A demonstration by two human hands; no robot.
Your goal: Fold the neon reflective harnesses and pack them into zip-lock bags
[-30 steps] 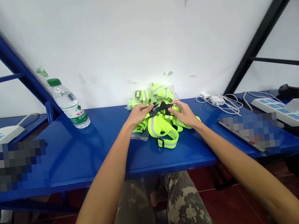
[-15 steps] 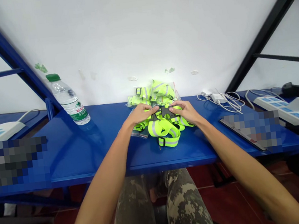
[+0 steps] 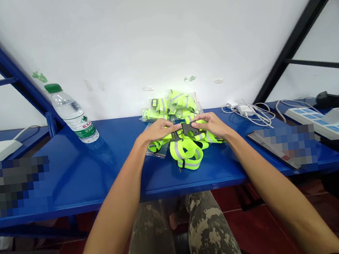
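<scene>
Black buckle [image 3: 190,130] sits between left fingers [image 3: 173,127] and right fingers [image 3: 200,125], both pinching it.

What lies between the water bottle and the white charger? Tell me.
In the head view: bright yellow-green straps, some in clear plastic bags, with the left hand and right hand holding a black buckle there.

The left hand [image 3: 157,130] and right hand [image 3: 214,125] hold a black buckle [image 3: 190,129] on lime straps [image 3: 178,148]; a bottle [image 3: 74,116] stands left.
</scene>
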